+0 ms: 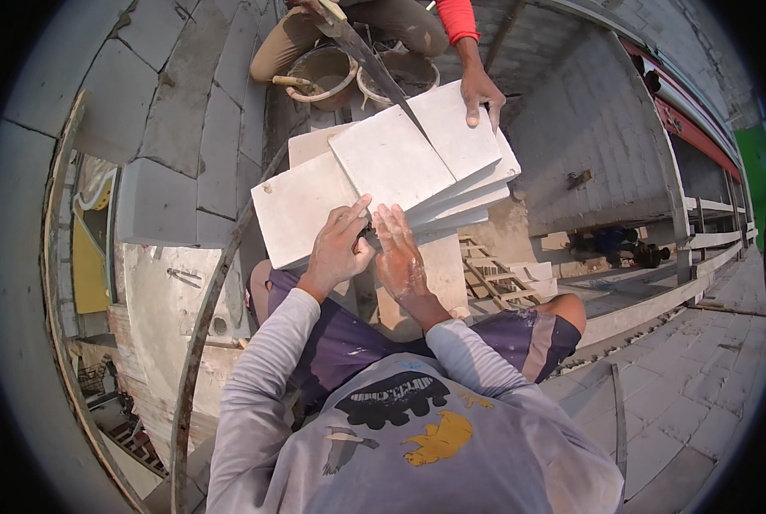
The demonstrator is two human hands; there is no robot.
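Observation:
A white lightweight block (391, 163) lies on top of a stack of similar blocks in front of me. My left hand (338, 248) is at its near edge, fingers stretched out, overlapping another white block (302, 206) to the left. Close beside it, my right hand (403, 261) has its fingers extended against the near side of the top block. Neither hand grips anything. Across from me, a person in a red sleeve presses a hand (481, 92) on the block's far right part. A handsaw (374, 68) stands slanted with its blade in a cut through the block.
Two buckets of grey mortar, one (325, 73) with a trowel (297, 82), stand beyond the stack. Block walls (177, 111) rise at left. A wooden ladder (499, 274) and a drop to a lower level lie at right. A curved strip (207, 343) runs along my left.

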